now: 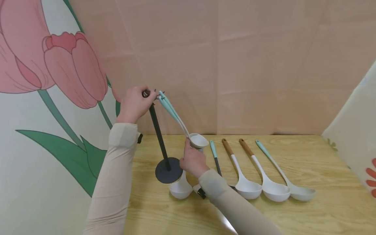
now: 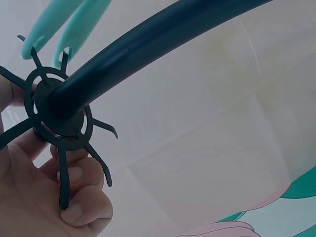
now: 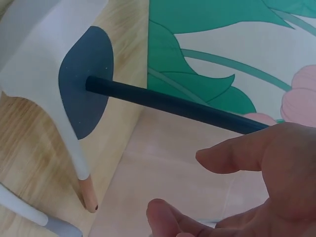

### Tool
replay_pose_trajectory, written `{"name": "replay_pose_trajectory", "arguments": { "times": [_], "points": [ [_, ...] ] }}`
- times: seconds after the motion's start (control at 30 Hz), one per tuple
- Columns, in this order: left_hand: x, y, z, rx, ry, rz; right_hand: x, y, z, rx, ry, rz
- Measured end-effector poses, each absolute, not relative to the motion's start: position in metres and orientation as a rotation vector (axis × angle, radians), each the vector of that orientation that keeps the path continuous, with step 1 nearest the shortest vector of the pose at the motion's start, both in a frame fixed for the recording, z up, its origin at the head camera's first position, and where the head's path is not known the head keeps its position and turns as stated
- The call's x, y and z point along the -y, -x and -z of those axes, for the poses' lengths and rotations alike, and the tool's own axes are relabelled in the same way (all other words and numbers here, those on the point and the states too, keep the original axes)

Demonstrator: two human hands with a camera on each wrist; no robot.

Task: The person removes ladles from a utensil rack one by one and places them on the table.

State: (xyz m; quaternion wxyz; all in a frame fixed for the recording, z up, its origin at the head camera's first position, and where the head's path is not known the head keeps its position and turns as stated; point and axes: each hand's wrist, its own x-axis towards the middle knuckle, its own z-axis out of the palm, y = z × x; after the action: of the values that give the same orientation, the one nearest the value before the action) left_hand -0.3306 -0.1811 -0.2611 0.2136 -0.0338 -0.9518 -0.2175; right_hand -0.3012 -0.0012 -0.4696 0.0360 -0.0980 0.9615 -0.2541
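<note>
My left hand [image 1: 133, 102] grips the top of a black utensil stand [image 1: 159, 135], whose slim pole rises from a round base [image 1: 165, 176]. In the left wrist view, curled fingers [image 2: 86, 180] sit behind its ring of hooks [image 2: 64, 180]. Two teal-handled ladles [image 1: 169, 107] hang side by side from neighbouring hooks by the holes in their handle ends. A pale bowl [image 1: 199, 141] shows at their lower end. Right at that bowl's neck is my right hand [image 1: 195, 161], one finger pointing up. The right wrist view shows its thumb [image 3: 237, 153] and fingers apart.
On the wooden table [image 1: 329, 176], right of the stand, lie two brown-handled white ladles [image 1: 248, 189] [image 1: 276, 191], a teal-and-grey utensil [image 1: 213, 151] and a teal-handled ladle [image 1: 302, 192]. Another white ladle [image 1: 180, 190] lies by the base. A tulip-printed wall [image 1: 73, 68] stands at left.
</note>
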Motion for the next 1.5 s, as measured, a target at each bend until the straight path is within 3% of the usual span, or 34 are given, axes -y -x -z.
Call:
{"name": "replay_pose_trajectory", "arguments": {
  "times": [1.13, 1.5],
  "points": [
    [0.180, 0.331, 0.261, 2.668, 0.082, 0.595, -0.013, 0.300, 0.497, -2.964, 0.241, 0.730],
    [0.180, 0.332, 0.261, 2.664, 0.078, 0.592, -0.011, 0.309, 0.500, -2.724, 0.454, 1.050]
  ]
}}
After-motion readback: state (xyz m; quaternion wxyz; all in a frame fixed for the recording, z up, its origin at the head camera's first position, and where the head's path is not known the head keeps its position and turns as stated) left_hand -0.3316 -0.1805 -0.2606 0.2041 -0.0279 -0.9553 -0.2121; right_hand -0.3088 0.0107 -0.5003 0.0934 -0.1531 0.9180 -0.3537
